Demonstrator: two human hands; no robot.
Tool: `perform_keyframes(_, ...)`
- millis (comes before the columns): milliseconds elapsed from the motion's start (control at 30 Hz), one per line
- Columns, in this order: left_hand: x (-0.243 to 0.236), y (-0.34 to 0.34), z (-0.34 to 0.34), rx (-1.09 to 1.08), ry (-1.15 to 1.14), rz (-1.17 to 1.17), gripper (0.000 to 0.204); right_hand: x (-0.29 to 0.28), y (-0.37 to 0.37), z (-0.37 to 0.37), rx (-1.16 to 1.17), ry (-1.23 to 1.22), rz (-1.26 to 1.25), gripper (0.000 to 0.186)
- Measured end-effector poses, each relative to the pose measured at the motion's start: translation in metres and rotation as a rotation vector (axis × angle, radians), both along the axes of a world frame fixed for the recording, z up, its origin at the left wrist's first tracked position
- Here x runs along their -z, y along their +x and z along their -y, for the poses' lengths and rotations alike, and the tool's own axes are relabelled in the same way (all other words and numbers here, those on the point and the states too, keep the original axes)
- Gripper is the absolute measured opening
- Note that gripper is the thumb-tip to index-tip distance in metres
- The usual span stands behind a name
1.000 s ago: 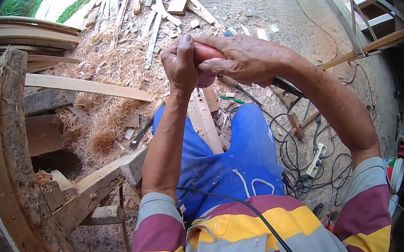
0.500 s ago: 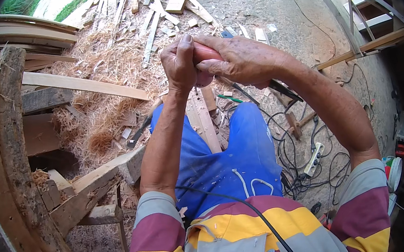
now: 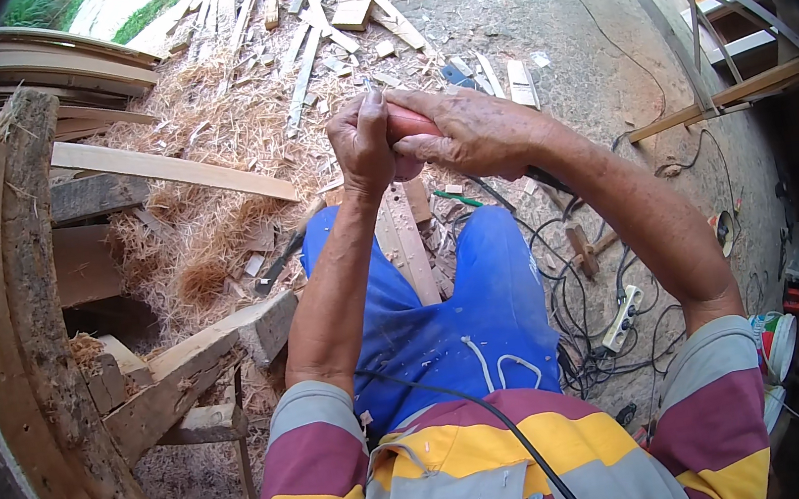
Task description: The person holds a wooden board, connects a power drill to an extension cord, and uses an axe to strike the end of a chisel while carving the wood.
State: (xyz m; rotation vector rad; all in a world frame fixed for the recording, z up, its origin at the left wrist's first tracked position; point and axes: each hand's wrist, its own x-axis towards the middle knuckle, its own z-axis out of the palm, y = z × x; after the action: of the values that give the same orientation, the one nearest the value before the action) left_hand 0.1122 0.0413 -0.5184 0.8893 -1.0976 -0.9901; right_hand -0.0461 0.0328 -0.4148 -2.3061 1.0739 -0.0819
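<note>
Both hands are raised together in front of me, above my knees. My left hand [image 3: 362, 149] is closed, thumb upward, against a reddish-orange rounded object [image 3: 409, 123]. From the other side my right hand [image 3: 485, 129] wraps round the same object, its thumb along the near side. The hands cover most of it, so its kind cannot be made out. A dark strip [image 3: 549, 179] shows below my right wrist; whether it belongs to the object is hidden. Below the hands, a pale wooden board [image 3: 406, 249] stands between my knees.
A rough timber frame [image 3: 30, 245] rises close on my left. Wood shavings [image 3: 184, 196] and offcuts [image 3: 351, 13] cover the ground ahead. Tangled black cables and a white power strip [image 3: 622, 319] lie at right, below a metal-legged frame [image 3: 660, 13].
My hands have shifted slightly down in the picture, still round the reddish object. The dark strip under my right wrist shows less. A round item has come into view beyond my right forearm.
</note>
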Motion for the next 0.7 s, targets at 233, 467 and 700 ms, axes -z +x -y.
perform_keyframes(233, 0.003, 0.001, -0.004, 0.023, 0.013, -0.016, 0.048, 0.017, -0.001, 0.007, -0.017, 0.021, -0.007, 0.067)
perform_keyframes(467, 0.017, -0.002, -0.003, -0.027, 0.010, -0.033, 0.045, 0.025, -0.003, 0.012, -0.047, 0.035, 0.008, 0.068)
perform_keyframes(700, 0.034, 0.000, 0.000, -0.064, -0.020, 0.008, 0.044, 0.020, -0.002, 0.016, -0.056, 0.124, -0.077, 0.064)
